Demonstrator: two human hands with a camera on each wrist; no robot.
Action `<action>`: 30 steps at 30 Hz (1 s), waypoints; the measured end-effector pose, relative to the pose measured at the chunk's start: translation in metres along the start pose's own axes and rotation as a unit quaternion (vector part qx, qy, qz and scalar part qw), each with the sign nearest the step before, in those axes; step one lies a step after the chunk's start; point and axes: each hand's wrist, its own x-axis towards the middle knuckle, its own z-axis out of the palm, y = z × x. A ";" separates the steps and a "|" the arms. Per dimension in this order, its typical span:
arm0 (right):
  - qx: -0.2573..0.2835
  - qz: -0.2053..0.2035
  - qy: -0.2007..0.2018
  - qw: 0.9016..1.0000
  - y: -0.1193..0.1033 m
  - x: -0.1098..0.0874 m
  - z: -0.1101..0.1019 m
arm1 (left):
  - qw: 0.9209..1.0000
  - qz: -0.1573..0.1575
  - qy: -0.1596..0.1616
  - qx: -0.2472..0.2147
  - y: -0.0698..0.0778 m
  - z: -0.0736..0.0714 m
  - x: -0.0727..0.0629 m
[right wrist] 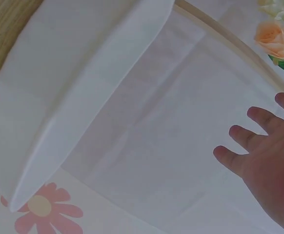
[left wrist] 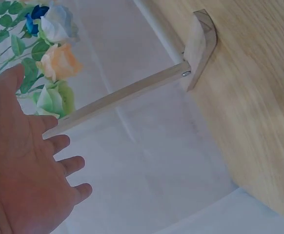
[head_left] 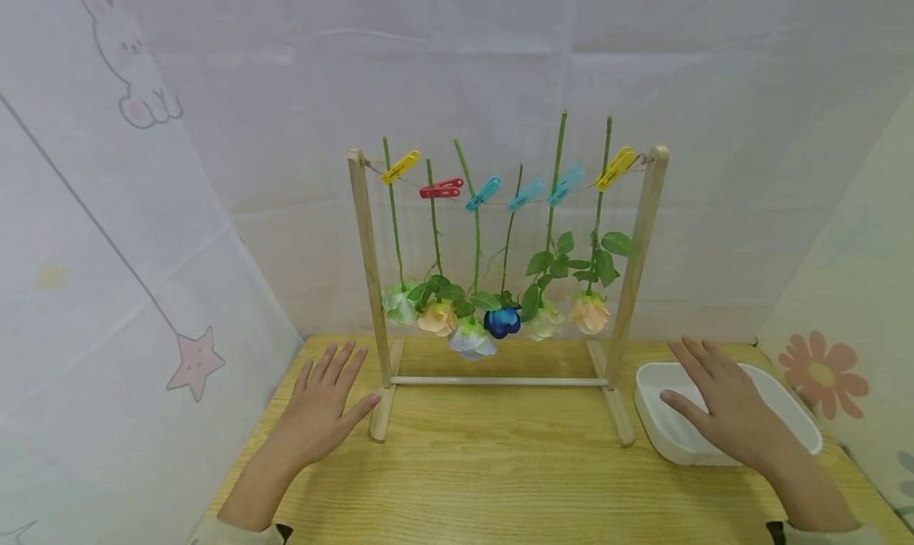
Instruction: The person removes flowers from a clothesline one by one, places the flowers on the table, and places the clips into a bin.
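Observation:
Between the hands stands a wooden rack (head_left: 646, 267) with a thin string tied across its top. Several artificial roses hang head down from it, among them a blue rose (head_left: 503, 321), a peach rose (head_left: 589, 313) and a pale blue rose (head_left: 472, 339). Small clips pin their stems to the string: a red clip (head_left: 441, 189), a yellow clip (head_left: 401, 166), another yellow clip (head_left: 616, 169) and several blue ones. My left hand (head_left: 319, 410) is spread, holding nothing, beside the rack's left foot. With fingers straight, my right hand (head_left: 728, 406) hovers over a white plastic tray (head_left: 646, 418), also holding nothing.
A white rod (head_left: 500, 381) joins the rack's feet low down, above the wooden table (head_left: 500, 489). Pale printed cloth (head_left: 457, 69) hangs close behind and at both sides, with a rabbit, a star and a flower on it.

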 end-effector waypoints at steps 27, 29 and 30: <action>0.120 0.012 0.024 0.992 -0.023 0.039 -0.065 | 0.986 0.049 0.067 -0.146 0.054 -0.032 0.020; 0.121 0.010 0.029 0.992 -0.024 0.042 -0.068 | 0.982 0.047 0.062 -0.170 0.058 -0.034 0.021; 0.119 0.008 0.035 0.992 -0.025 0.043 -0.069 | 0.981 0.045 0.058 -0.180 0.060 -0.035 0.022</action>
